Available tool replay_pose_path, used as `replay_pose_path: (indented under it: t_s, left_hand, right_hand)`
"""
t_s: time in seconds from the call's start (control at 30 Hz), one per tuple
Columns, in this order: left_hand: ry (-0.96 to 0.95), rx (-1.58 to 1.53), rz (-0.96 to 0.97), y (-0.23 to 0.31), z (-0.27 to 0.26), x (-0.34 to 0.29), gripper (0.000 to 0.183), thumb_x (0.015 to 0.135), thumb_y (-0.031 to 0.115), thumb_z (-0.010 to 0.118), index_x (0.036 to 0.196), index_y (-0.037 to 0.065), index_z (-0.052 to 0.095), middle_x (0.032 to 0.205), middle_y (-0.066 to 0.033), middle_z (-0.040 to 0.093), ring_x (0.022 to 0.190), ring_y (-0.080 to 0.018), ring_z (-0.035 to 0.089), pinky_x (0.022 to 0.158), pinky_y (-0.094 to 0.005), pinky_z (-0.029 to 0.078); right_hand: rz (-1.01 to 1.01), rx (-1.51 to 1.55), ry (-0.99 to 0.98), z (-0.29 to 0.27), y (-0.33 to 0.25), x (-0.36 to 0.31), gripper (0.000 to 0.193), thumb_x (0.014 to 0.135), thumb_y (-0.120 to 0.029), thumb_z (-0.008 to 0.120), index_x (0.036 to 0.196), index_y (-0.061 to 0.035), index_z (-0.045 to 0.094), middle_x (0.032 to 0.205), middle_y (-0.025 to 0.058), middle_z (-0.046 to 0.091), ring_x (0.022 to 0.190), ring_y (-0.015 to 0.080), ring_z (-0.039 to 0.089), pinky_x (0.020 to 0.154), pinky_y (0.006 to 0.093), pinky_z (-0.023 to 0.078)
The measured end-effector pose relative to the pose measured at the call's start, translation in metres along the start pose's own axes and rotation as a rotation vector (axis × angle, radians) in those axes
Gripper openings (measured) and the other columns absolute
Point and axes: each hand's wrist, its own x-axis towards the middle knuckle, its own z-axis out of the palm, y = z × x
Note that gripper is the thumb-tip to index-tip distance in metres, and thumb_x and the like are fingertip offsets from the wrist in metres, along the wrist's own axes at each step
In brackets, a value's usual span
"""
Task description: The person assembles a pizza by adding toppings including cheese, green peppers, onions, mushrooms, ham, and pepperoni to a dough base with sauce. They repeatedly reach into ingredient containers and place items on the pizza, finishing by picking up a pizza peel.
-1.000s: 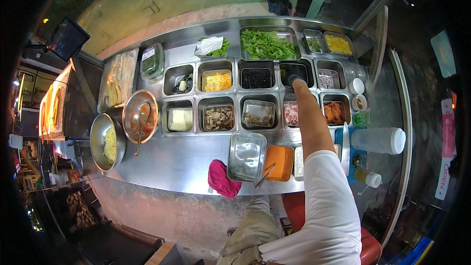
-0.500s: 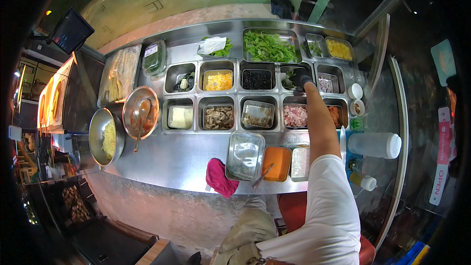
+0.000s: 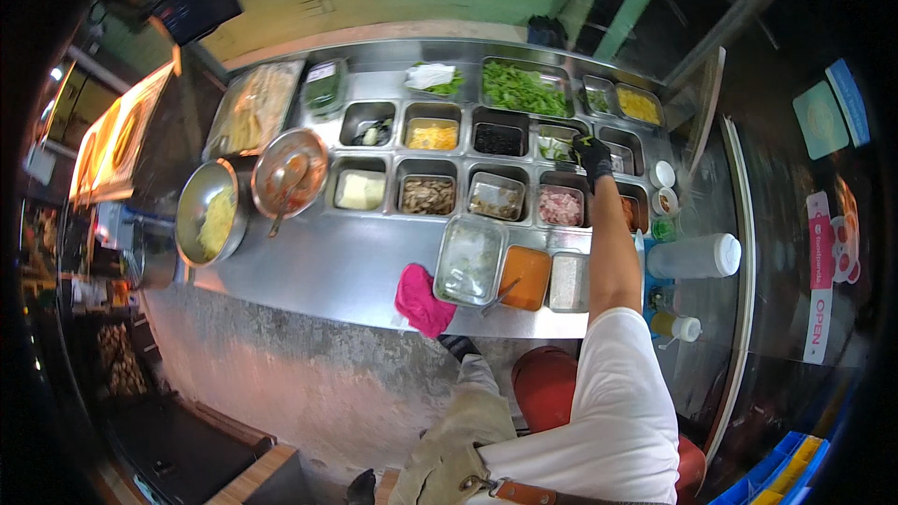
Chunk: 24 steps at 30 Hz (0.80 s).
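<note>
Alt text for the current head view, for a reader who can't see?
A black-gloved right hand is at a steel bin with green leaves, among rows of food bins on a metal counter. A pink cloth and orange sauce sit near its front edge; a metal bowl with pale yellow shreds is at left.

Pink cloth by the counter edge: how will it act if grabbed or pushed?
The pink cloth is probably floppy: it lies crumpled. It may slip off if pushed, since it sits right at the front edge of the counter.
</note>
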Motion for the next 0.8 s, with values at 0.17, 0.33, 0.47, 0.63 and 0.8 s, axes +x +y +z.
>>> replay_pose_path:
  t_s: [0.17,0.33,0.47,0.63,0.8]
  left_hand:
    - [0.125,0.52,0.199,0.007,-0.004,-0.019,0.038,0.103,0.031,0.056,0.128,0.005,0.07,0.128,-0.0134,0.071,0.122,-0.0261,0.066,0.11,-0.0383,0.047]
    - [0.401,-0.431,0.274,0.064,-0.024,-0.061,0.035,0.097,0.013,0.069,0.131,0.002,0.068,0.129,-0.0153,0.07,0.123,-0.0243,0.065,0.106,-0.0355,0.051]
    - [0.638,-0.495,0.585,0.048,-0.076,-0.115,0.055,0.099,0.012,0.069,0.15,0.006,0.051,0.152,-0.0113,0.054,0.135,-0.022,0.055,0.114,-0.0395,0.045]
    - [1.153,-0.045,0.514,-0.145,-0.126,-0.242,0.056,0.098,0.017,0.068,0.151,0.009,0.05,0.149,-0.0125,0.055,0.134,-0.0264,0.055,0.112,-0.0376,0.045]
    - [1.427,-0.065,0.066,-0.365,-0.096,-0.401,0.043,0.093,0.022,0.071,0.135,0.014,0.066,0.109,-0.0142,0.071,0.104,-0.028,0.068,0.092,-0.0405,0.054]
  right_hand:
    - [-0.109,0.432,-0.186,0.038,-0.118,-0.138,0.025,0.094,-0.017,0.073,0.112,0.0002,0.069,0.101,0.0077,0.07,0.088,0.0172,0.068,0.078,0.0334,0.059]
    - [-0.055,0.296,-0.619,0.158,-0.25,-0.397,0.025,0.094,-0.007,0.071,0.118,-0.0006,0.069,0.102,0.0057,0.07,0.088,0.016,0.065,0.081,0.0327,0.054]
    - [0.166,0.428,-1.219,0.285,-0.291,-0.689,0.018,0.095,-0.005,0.07,0.113,-0.0027,0.068,0.099,0.005,0.068,0.084,0.0169,0.065,0.075,0.0317,0.054]
    - [0.335,0.037,-1.946,0.356,-0.285,-1.085,0.019,0.097,-0.005,0.067,0.116,-0.0025,0.067,0.1,0.0074,0.069,0.088,0.0177,0.068,0.081,0.0319,0.057]
    - [0.415,-0.269,-2.386,0.357,-0.269,-1.399,0.024,0.099,-0.009,0.066,0.121,-0.0007,0.065,0.11,0.0097,0.07,0.096,0.0181,0.068,0.084,0.0322,0.057]
